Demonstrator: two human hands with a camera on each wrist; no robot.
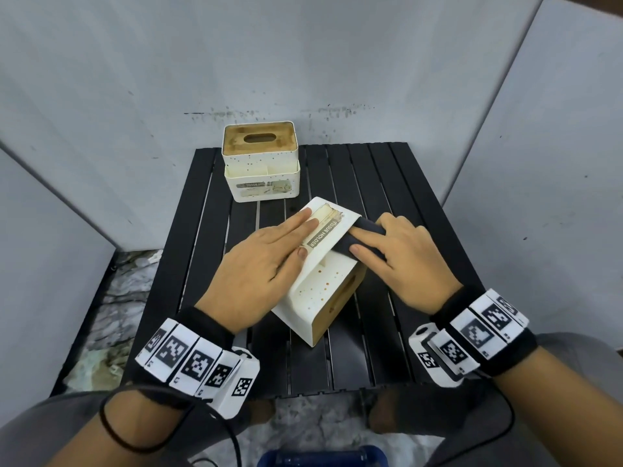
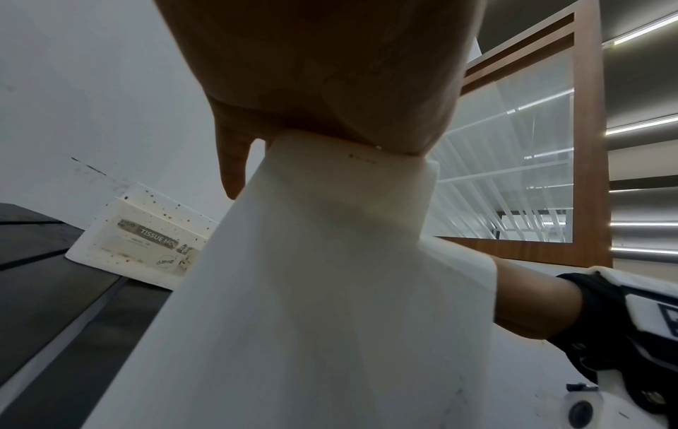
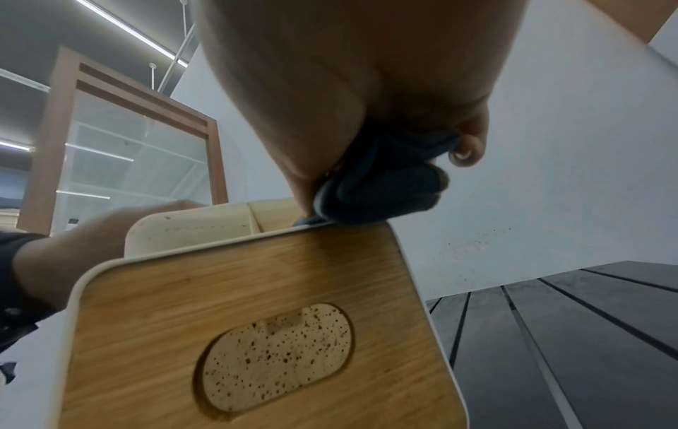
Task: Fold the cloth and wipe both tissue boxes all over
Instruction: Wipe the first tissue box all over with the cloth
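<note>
A white tissue box [image 1: 320,281] lies tipped on its side mid-table, its wooden lid [image 3: 257,319] facing me and to the right. My left hand [image 1: 269,257] lies flat on its upper face with straight fingers, steadying it. A folded dark cloth [image 1: 357,237] sits on the box's right upper edge, and my right hand [image 1: 397,257] presses it there, fingers laid over it and thumb tucked under the fold [image 3: 381,185]. The second white tissue box [image 1: 261,160], speckled and with a wooden top, stands upright at the table's back left [image 2: 143,232].
The black slatted table [image 1: 387,197] has grey wall panels behind and on both sides. Marbled floor shows left of it and below its front edge. A blue object [image 1: 320,458] lies near my knees.
</note>
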